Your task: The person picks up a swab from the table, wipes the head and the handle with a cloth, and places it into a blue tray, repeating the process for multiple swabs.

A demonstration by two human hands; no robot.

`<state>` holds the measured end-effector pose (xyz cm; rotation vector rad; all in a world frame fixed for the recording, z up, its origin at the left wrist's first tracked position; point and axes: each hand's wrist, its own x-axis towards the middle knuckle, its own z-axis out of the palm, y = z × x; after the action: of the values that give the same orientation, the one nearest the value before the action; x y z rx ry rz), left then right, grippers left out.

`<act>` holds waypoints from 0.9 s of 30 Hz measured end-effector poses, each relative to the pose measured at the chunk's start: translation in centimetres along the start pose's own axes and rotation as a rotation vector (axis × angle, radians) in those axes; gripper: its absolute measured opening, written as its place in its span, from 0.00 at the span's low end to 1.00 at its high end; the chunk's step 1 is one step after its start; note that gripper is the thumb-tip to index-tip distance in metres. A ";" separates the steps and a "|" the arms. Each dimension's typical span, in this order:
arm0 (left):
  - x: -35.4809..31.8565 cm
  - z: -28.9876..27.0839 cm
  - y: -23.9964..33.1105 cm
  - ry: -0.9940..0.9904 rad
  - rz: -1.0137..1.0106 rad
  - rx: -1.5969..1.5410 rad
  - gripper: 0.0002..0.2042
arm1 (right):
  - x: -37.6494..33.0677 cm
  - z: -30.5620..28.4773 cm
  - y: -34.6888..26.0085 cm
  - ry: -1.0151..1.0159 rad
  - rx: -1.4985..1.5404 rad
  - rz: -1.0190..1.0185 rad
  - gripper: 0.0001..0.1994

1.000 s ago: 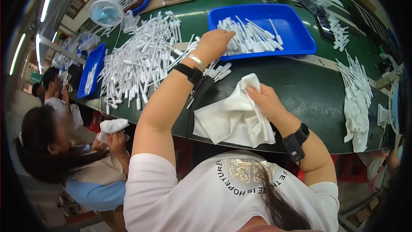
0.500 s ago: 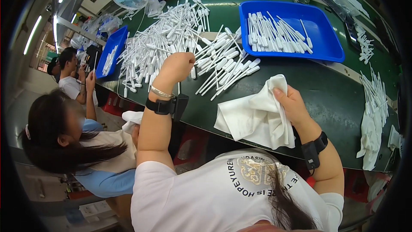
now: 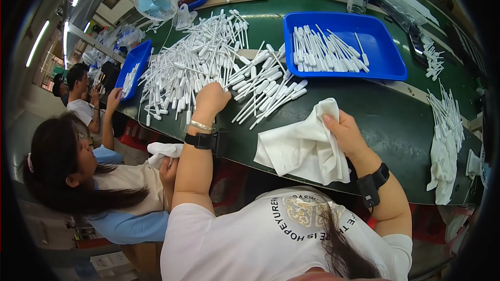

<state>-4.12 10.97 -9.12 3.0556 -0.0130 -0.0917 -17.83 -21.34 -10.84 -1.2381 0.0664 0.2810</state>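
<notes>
Fingers [image 3: 329, 120] of the right hand [image 3: 346, 135] are curling over the top edge of a white cloth [image 3: 304, 148], thumb pressing into its folds, so this hand is closed on the cloth and is holding it bunched on the near edge of the dark green table [image 3: 396, 125]. Compared with 1 second ago, the cloth is sitting in much the same place in that hand. The left hand [image 3: 211, 99], wearing a bracelet and a black wrist strap, is now resting farther to the person's left, at the edge of the big heap of white plastic droppers [image 3: 192, 65]; a second ago it was reaching farther out, near the blue tray [image 3: 388, 54]. Its fingers are bending down into the heap, and I cannot tell whether they are closing on a dropper or only touching the pile. That shift suggests the hand is going back to the heap for another piece.

Beyond the heap, the blue tray is holding a neat row of droppers [image 3: 328, 49]. To the left, another seated person is holding a white cloth [image 3: 164, 151] of their own. Farther off, a small fan [image 3: 155, 3] is standing by a second blue tray [image 3: 134, 65].
</notes>
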 end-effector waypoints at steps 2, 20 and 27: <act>-0.3 -0.6 -0.4 -0.053 0.000 -0.078 0.14 | 0.0 0.0 -0.1 -0.001 0.000 -0.003 0.13; -10.7 -3.0 6.4 -0.714 0.136 -1.508 0.07 | -0.6 0.2 -1.4 0.029 0.365 -0.005 0.15; -9.3 -0.1 16.3 -0.818 0.264 -1.497 0.08 | -1.0 -0.9 -1.3 -0.031 0.244 -0.099 0.17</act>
<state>-13.48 -5.13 -7.05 1.3657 -0.2561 -0.8435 -18.37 -22.70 -9.74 -0.9913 0.0125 0.1995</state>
